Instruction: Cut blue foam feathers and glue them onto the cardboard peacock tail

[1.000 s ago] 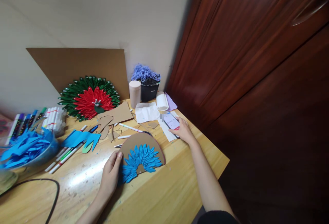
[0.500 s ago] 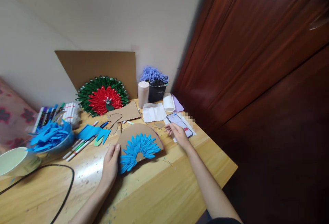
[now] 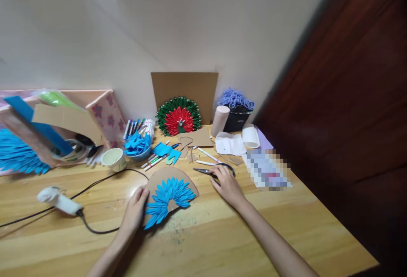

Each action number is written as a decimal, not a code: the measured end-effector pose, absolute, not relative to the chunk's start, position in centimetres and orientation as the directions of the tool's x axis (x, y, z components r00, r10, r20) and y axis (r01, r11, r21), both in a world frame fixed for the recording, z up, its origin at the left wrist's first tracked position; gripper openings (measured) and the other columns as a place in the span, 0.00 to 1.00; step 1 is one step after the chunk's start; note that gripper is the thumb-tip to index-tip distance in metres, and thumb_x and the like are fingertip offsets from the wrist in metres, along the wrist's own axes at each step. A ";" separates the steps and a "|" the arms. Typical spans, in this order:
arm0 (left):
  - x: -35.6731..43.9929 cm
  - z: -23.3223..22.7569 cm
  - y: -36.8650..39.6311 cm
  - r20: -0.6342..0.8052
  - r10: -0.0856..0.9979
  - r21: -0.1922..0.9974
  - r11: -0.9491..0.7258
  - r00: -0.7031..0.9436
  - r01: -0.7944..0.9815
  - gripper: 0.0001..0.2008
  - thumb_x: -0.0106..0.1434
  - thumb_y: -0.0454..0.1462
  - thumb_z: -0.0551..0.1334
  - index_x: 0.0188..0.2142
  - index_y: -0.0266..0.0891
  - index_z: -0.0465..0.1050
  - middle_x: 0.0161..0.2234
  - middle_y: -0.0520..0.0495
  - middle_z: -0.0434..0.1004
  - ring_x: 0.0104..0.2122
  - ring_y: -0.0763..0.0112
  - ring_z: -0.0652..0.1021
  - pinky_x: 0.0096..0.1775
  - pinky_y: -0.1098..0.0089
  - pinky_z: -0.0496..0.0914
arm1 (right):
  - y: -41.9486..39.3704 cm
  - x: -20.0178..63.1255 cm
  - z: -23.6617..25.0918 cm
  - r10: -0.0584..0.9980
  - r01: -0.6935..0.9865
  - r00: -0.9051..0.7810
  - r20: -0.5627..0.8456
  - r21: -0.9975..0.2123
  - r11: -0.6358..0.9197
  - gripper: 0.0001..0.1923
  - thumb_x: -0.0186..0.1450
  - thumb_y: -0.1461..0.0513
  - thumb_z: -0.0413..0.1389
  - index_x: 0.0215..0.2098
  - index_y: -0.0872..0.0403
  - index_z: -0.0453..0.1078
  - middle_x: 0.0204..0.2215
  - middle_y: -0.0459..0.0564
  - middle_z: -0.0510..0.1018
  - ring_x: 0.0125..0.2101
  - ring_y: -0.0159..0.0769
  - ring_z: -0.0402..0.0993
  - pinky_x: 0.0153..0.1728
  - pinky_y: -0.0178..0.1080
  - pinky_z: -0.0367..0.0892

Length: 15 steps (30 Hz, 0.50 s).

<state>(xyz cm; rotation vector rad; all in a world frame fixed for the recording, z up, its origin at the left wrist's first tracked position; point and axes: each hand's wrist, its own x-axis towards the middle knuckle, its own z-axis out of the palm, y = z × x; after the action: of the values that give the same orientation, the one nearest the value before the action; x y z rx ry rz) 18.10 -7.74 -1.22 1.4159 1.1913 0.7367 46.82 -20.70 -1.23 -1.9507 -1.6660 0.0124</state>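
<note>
The left hand [image 3: 135,210] is lying spread on one cardboard fan [image 3: 170,186]; at three o'clock the right hand [image 3: 226,182] is curling over one pair of scissors [image 3: 212,171] on the table [image 3: 222,234].

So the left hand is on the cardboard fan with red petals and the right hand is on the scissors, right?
Not quite. The head view shows blue petals on the cardboard fan. The left hand is on it, and the right hand is on the scissors.

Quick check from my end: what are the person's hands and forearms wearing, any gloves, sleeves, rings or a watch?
Both are bare. The left hand and right hand show no gloves, and no ring or watch is visible. Both forearms are uncovered to the picture's bottom edge; no sleeve shows.
</note>
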 end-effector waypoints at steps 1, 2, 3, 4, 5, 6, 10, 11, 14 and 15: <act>18.4 -1.2 -8.0 -0.170 0.927 0.966 0.088 0.336 0.244 0.24 0.52 0.50 0.58 0.40 0.34 0.70 0.40 0.42 0.76 0.41 0.60 0.74 0.46 0.63 0.65 | -20.4 46.9 -1.4 0.906 0.913 0.228 0.357 -0.401 -0.072 0.10 0.60 0.66 0.51 0.40 0.51 0.66 0.39 0.52 0.70 0.41 0.43 0.66 0.42 0.45 0.63; 18.7 -1.1 -8.3 -0.165 0.922 0.966 0.080 0.350 0.246 0.23 0.53 0.50 0.58 0.40 0.33 0.70 0.40 0.42 0.76 0.41 0.59 0.74 0.45 0.63 0.65 | -20.1 47.0 -1.7 0.903 0.920 0.230 0.364 -0.385 -0.079 0.10 0.60 0.66 0.50 0.40 0.51 0.65 0.39 0.52 0.70 0.41 0.43 0.66 0.42 0.45 0.63; 19.1 -1.0 -8.5 -0.158 0.916 0.962 0.059 0.370 0.265 0.22 0.53 0.49 0.57 0.39 0.33 0.70 0.40 0.41 0.76 0.42 0.59 0.74 0.46 0.63 0.65 | -19.7 47.2 -1.9 0.899 0.925 0.232 0.372 -0.370 -0.086 0.10 0.60 0.66 0.50 0.40 0.51 0.65 0.38 0.52 0.70 0.40 0.44 0.66 0.41 0.45 0.63; 19.5 -0.8 -8.7 -0.155 0.901 0.959 0.039 0.405 0.280 0.21 0.54 0.48 0.57 0.39 0.33 0.70 0.41 0.40 0.75 0.42 0.59 0.74 0.46 0.62 0.65 | -19.4 47.3 -2.0 0.894 0.930 0.238 0.380 -0.356 -0.096 0.09 0.60 0.65 0.50 0.40 0.51 0.65 0.38 0.52 0.70 0.40 0.44 0.67 0.41 0.45 0.63; 19.8 -0.6 -8.9 -0.139 0.887 0.958 0.007 0.440 0.288 0.21 0.55 0.46 0.56 0.42 0.33 0.70 0.43 0.40 0.74 0.43 0.60 0.73 0.47 0.62 0.64 | -19.1 47.4 -2.2 0.889 0.932 0.246 0.387 -0.345 -0.108 0.09 0.60 0.65 0.49 0.39 0.51 0.65 0.38 0.53 0.70 0.40 0.44 0.67 0.41 0.45 0.63; 20.0 -0.4 -9.0 -0.117 0.873 0.949 -0.042 0.473 0.314 0.21 0.57 0.45 0.55 0.44 0.33 0.69 0.44 0.39 0.73 0.44 0.60 0.73 0.48 0.62 0.64 | -18.8 47.4 -2.4 0.882 0.934 0.257 0.395 -0.337 -0.121 0.08 0.60 0.65 0.49 0.39 0.52 0.65 0.38 0.53 0.70 0.40 0.45 0.67 0.40 0.45 0.63; 20.7 1.0 -8.2 0.098 0.860 0.742 -0.398 0.500 0.539 0.17 0.60 0.39 0.51 0.47 0.34 0.65 0.46 0.36 0.68 0.47 0.58 0.70 0.48 0.58 0.63 | -18.0 47.2 -2.7 0.849 0.928 0.297 0.437 -0.343 -0.149 0.07 0.61 0.65 0.48 0.37 0.52 0.64 0.36 0.54 0.70 0.39 0.45 0.67 0.40 0.45 0.63; 21.0 1.4 -7.7 0.183 0.842 0.649 -0.491 0.507 0.581 0.16 0.60 0.37 0.51 0.46 0.34 0.66 0.47 0.36 0.66 0.48 0.57 0.68 0.48 0.58 0.63 | -18.0 47.1 -2.7 0.842 0.925 0.302 0.447 -0.351 -0.145 0.07 0.61 0.65 0.48 0.37 0.52 0.64 0.37 0.54 0.70 0.40 0.45 0.66 0.40 0.45 0.63; 22.9 2.3 -5.3 0.337 0.763 0.413 -0.647 0.552 0.641 0.16 0.57 0.29 0.51 0.45 0.35 0.64 0.49 0.36 0.62 0.50 0.57 0.65 0.48 0.59 0.62 | -18.1 46.7 -2.4 0.827 0.912 0.312 0.468 -0.391 -0.123 0.07 0.61 0.64 0.47 0.37 0.51 0.63 0.38 0.54 0.70 0.41 0.45 0.66 0.42 0.46 0.62; 23.8 2.4 -4.4 0.329 0.751 0.357 -0.661 0.573 0.660 0.17 0.57 0.27 0.50 0.46 0.35 0.64 0.49 0.36 0.62 0.49 0.58 0.66 0.46 0.60 0.64 | -18.3 46.5 -2.2 0.823 0.905 0.318 0.471 -0.410 -0.115 0.07 0.61 0.64 0.47 0.38 0.51 0.63 0.38 0.53 0.70 0.42 0.45 0.65 0.43 0.46 0.62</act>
<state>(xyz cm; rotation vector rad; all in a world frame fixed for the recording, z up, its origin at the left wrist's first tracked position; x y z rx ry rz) 23.80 -4.41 2.38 2.6091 1.1847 0.6835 46.52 -18.28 -2.18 -1.9505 -1.5223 -0.1659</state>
